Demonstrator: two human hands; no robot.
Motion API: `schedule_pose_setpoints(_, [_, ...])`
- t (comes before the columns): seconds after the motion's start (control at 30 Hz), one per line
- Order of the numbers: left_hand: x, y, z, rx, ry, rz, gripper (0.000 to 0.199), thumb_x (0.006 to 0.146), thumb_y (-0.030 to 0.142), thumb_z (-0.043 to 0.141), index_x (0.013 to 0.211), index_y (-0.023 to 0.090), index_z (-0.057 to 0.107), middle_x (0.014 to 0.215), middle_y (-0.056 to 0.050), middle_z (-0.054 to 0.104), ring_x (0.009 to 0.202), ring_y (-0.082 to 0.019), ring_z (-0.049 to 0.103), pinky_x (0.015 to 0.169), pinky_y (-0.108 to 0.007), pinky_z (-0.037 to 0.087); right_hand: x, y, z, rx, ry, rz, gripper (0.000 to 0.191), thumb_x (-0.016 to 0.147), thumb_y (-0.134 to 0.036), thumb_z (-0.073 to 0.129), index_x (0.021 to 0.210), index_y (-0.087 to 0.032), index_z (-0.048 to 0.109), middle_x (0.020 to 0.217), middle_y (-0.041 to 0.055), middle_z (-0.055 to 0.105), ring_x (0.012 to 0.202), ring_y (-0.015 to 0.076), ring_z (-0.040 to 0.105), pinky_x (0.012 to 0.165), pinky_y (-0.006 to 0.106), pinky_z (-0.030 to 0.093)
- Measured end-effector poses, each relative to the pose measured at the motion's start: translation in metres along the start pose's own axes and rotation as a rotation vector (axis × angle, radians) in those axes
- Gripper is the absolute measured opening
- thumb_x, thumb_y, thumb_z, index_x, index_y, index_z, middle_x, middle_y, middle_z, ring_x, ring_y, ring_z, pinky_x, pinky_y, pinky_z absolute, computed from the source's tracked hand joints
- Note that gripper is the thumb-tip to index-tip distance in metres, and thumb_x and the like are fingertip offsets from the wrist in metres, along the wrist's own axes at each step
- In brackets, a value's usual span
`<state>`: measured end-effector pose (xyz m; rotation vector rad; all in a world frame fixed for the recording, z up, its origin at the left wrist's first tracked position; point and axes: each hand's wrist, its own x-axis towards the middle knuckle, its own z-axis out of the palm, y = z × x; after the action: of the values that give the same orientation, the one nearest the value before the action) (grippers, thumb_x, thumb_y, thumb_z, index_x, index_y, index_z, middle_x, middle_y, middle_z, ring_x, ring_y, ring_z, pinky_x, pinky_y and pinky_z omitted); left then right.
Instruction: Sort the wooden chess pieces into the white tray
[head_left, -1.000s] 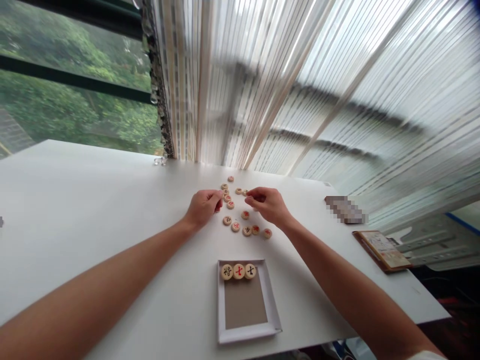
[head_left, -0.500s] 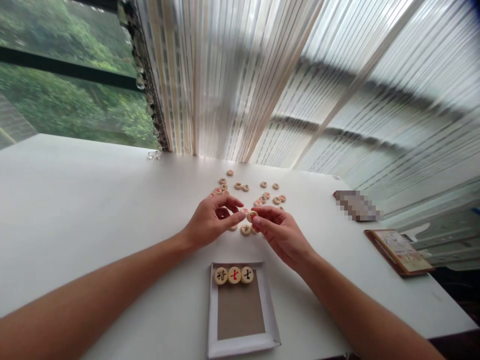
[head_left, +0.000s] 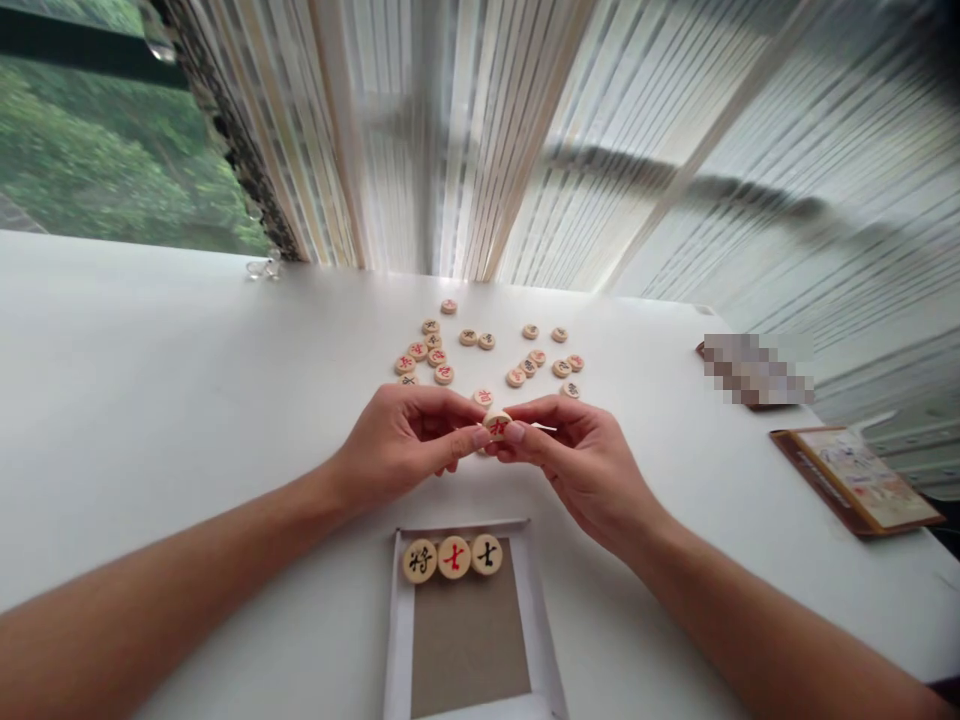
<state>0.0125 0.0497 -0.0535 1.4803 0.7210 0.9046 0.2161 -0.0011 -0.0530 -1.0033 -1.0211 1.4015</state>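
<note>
Left hand (head_left: 405,435) has closed in since half a second ago, narrowed to a pinch. Shallow white tray (head_left: 400,640) holds three smooth discs (head_left: 454,557) in a row; one pale wooden disc (head_left: 496,427), round, tilted, red-charactered, held off the table (head_left: 187,350) by both hands; rightmost cluster, eight loose discs (head_left: 528,368); right hand (head_left: 585,455) pinching too

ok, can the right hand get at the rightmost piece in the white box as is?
Likely yes: nothing visible covers that rightmost piece in the white box. The right hand grips a red-marked piece, though, so it may need to let go first.
</note>
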Motion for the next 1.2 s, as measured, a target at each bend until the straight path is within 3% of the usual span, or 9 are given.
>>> schedule_pose_setpoints(0.43, [-0.0005, 0.0018, 0.0018, 0.014, 0.04, 0.012, 0.022, 0.084, 0.034, 0.087, 0.092, 0.014, 0.084, 0.072, -0.005, 0.079, 0.053, -0.011, 0.067, 0.049, -0.019, 0.056, -0.0007, -0.0023, 0.0031, -0.145, 0.041, -0.124, 0.025, 0.073, -0.038, 0.099, 0.088, -0.023, 0.084, 0.082, 0.0051, 0.083, 0.077, 0.0232, 0.082, 0.074, 0.037, 0.069])
schedule_pose_setpoints(0.7, [-0.0011, 0.0043, 0.0042, 0.041, 0.013, 0.048, 0.014, 0.084, 0.028, 0.087, 0.09, 0.015, 0.085, 0.071, -0.003, 0.077, 0.052, -0.009, 0.065, 0.048, -0.016, 0.054, -0.0002, -0.0018, 0.0041, -0.178, 0.043, -0.141, 0.029, 0.069, -0.039, 0.102, 0.085, -0.023, 0.085, 0.08, 0.0049, 0.082, 0.076, 0.0228, 0.08, 0.072, 0.035, 0.068])
schedule_pose_setpoints(0.87, [-0.0007, 0.0037, 0.0035, 0.031, 0.019, 0.031, 0.014, 0.087, 0.028, 0.085, 0.092, 0.015, 0.085, 0.073, -0.004, 0.079, 0.054, -0.011, 0.067, 0.05, -0.018, 0.056, 0.0008, 0.0025, 0.0004, -0.119, 0.014, -0.079, 0.019, 0.081, -0.038, 0.095, 0.092, -0.024, 0.087, 0.086, 0.0058, 0.085, 0.08, 0.023, 0.082, 0.079, 0.037, 0.07])
schedule_pose_setpoints(1.03, [0.0006, -0.0012, 0.0, 0.002, 0.022, 0.006, 0.028, 0.085, 0.035, 0.087, 0.102, 0.013, 0.084, 0.076, -0.006, 0.08, 0.057, -0.014, 0.07, 0.051, -0.021, 0.059, 0.0018, 0.0021, 0.0001, -0.029, 0.009, 0.009, 0.027, 0.079, -0.039, 0.096, 0.099, -0.023, 0.088, 0.097, 0.0073, 0.086, 0.086, 0.0243, 0.083, 0.089, 0.044, 0.071])
schedule_pose_setpoints(1.2, [0.0014, -0.0027, -0.0008, -0.045, 0.027, 0.003, 0.031, 0.083, 0.028, 0.089, 0.109, 0.013, 0.082, 0.076, -0.005, 0.081, 0.056, -0.012, 0.071, 0.051, -0.019, 0.059, 0.003, -0.001, 0.0026, 0.037, 0.032, 0.067, 0.032, 0.073, -0.034, 0.1, 0.1, -0.022, 0.088, 0.107, 0.009, 0.086, 0.086, 0.0217, 0.083, 0.085, 0.037, 0.072])
